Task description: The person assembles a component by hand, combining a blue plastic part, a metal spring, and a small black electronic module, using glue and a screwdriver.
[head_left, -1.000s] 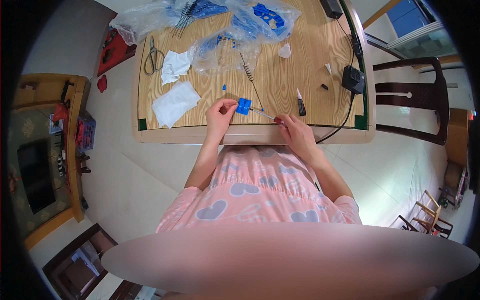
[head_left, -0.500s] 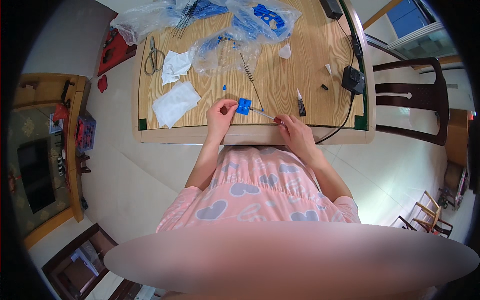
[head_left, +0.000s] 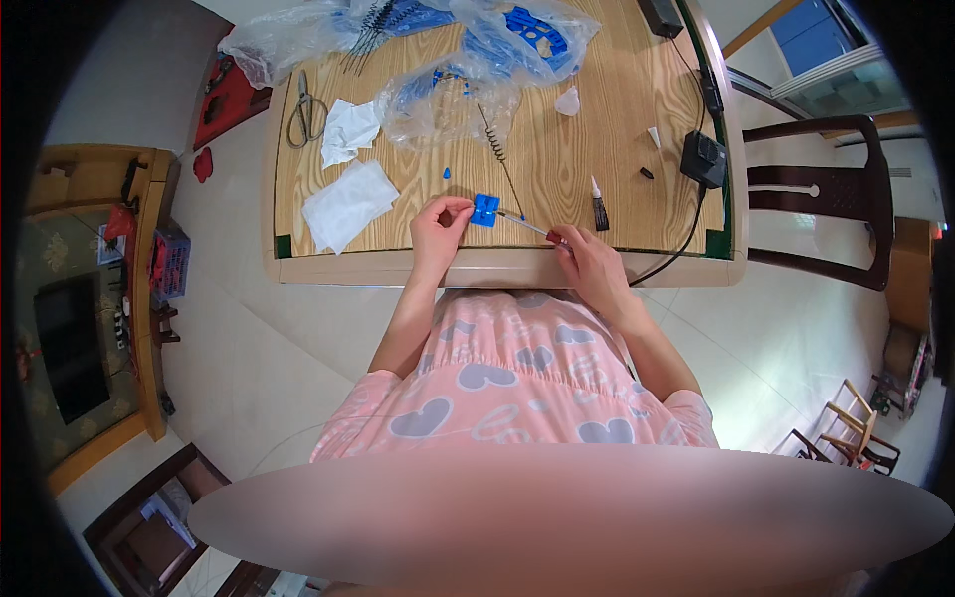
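Note:
Near the table's front edge my left hand (head_left: 441,221) pinches the left side of a small, squarish blue plastic piece (head_left: 485,210). From the right, my right hand (head_left: 591,267) grips the dark red handle of a slim screwdriver (head_left: 525,224), and its metal shaft reaches to the blue piece. Whether the tip touches or sits inside the piece is too small to make out. Just beyond lies a dark coiled wire (head_left: 494,147) with a blue end, and a tiny blue cone-shaped part (head_left: 447,173) rests farther left. A small glue tube (head_left: 599,205) with a white nozzle lies past my right hand.
White tissues (head_left: 350,207) and scissors (head_left: 306,111) lie on the left of the wooden table (head_left: 622,119). Clear plastic bags (head_left: 438,104) with blue parts spread across the back. A black power adapter (head_left: 703,159) with a cord sits at the right edge, beside a dark chair (head_left: 816,189).
Both hands stay almost in place. The screwdriver and the blue piece show hardly any shift.

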Demonstrator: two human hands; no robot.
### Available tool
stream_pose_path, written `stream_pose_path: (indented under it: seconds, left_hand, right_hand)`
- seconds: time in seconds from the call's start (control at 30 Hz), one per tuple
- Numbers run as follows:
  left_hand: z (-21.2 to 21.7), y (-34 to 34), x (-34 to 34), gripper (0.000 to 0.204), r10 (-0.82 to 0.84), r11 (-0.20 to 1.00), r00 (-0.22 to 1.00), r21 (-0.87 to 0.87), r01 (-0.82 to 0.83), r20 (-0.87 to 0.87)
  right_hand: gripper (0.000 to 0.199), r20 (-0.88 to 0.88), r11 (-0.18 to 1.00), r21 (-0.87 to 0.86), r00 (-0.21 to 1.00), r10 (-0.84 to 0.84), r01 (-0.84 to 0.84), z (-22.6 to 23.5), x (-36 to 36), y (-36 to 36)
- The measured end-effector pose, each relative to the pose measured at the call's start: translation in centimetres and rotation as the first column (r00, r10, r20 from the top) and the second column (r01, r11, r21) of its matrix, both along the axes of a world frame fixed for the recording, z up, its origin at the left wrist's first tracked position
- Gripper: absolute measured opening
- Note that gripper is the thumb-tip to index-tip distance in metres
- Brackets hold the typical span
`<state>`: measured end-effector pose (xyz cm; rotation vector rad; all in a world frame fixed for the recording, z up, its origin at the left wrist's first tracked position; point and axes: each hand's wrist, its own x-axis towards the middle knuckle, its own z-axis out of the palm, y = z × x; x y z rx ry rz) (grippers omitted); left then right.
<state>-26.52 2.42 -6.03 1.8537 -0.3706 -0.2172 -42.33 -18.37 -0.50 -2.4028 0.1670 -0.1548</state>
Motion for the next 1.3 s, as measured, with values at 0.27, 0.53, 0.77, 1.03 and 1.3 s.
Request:
stream_pose_path:
  seconds: [0.27, 0.53, 0.77, 1.03, 1.3]
  left_hand:
    - [-0.8, 0.2, 0.1, 0.01, 0.0, 1.0, 1.0, -0.017, 0.0, 0.0]
    - [-0.7, 0.1, 0.0, 0.01, 0.005, 1.0, 0.999, -0.003, -0.005, 0.048]
    - [-0.7, 0.0, 0.0, 0.01, 0.027, 0.998, 0.994, 0.046, -0.032, 0.108]
    - [-0.4, -0.1, -0.6, 0.013, 0.037, 0.999, 0.997, 0.011, -0.038, 0.073]
    - [0.4, -0.2, -2.1, 0.031, -0.034, 0.992, 0.963, 0.123, 0.001, 0.266]
  right_hand:
    - [0.02, -0.024, 1.0, -0.008, 1.0, 0.014, -0.015, 0.3, 0.2, 0.3]
    - [0.019, -0.012, 1.0, -0.01, 1.0, 0.019, -0.019, -0.3, 0.4, 0.6]
    - [0.019, 0.0, 1.0, 0.008, 1.0, 0.009, -0.009, -0.3, 0.5, 0.8]
    - [0.019, -0.043, 1.0, 0.025, 0.999, 0.009, -0.008, -0.6, 0.4, 0.8]
    - [0.022, -0.095, 0.999, 0.048, 0.995, 0.009, -0.005, -0.8, 0.1, 1.4]
